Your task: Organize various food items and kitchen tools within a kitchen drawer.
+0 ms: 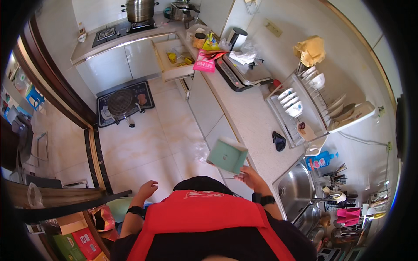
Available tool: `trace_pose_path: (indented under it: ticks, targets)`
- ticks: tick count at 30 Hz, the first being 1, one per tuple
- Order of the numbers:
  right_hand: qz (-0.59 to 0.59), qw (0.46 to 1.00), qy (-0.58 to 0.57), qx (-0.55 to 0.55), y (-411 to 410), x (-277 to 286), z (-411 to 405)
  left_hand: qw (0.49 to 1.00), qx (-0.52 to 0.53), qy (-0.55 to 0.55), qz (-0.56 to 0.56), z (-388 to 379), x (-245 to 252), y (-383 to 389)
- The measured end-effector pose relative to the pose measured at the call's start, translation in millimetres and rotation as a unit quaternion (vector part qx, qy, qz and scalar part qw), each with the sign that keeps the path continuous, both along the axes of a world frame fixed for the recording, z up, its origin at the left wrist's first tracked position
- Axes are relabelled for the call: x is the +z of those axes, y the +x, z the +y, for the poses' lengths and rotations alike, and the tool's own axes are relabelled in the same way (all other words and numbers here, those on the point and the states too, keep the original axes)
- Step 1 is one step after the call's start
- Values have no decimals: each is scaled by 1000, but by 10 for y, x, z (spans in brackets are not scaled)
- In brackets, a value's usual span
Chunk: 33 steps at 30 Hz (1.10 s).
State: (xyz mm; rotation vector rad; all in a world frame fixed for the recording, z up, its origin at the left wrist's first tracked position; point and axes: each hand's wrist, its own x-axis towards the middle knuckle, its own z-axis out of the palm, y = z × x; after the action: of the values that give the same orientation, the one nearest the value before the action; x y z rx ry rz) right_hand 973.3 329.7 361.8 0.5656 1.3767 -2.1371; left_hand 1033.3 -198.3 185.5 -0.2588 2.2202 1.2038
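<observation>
My right hand (249, 177) grips a shallow green cardboard box (227, 156) by its near right corner. A small mark shows on its flat inner face, and a pale wall rises along its far side. The box is in the air beside the counter front, over the floor. My left hand (148, 190) hangs low over the floor tiles on the other side of my body, with its fingers loosely bent and nothing seen in it. To the right of my right hand lies the stone-topped counter (251, 127), with a steel sink (294, 186) set into it.
An open drawer (176, 73) juts out beyond the counter corner. A wheeled round stand (121, 101) sits on a dark floor mat (148, 93). An electric griddle (243, 70), a dish rack (287, 127) and a blue soap bottle (318, 160) line the counter. Boxes (86, 243) fill shelves at lower left.
</observation>
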Motion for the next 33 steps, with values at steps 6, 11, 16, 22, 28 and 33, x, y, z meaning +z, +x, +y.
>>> trace_pose_path:
  ticks: [6,11,16,22,28,33]
  targets:
    - [-41,995,44,76,-1353,17,-639,974,162,150,-53,-109,505,-735]
    - [-10,994,10,112,-2273,-144,-1073,973,187,130,-39,-446,414,-1240]
    - [-9,993,8,120,-3174,-213,-1392,955,239,154,-77,-663,791,-2017]
    - [-56,985,36,157,-4053,-304,-1819,972,190,136,10,-1035,1081,-3183]
    - [-47,983,48,172,-4894,-314,-2471,976,93,193,46,-1424,1333,-4717]
    - [-45,993,26,108,-5395,-395,-2993,983,-33,139,113,-1562,1422,-6174]
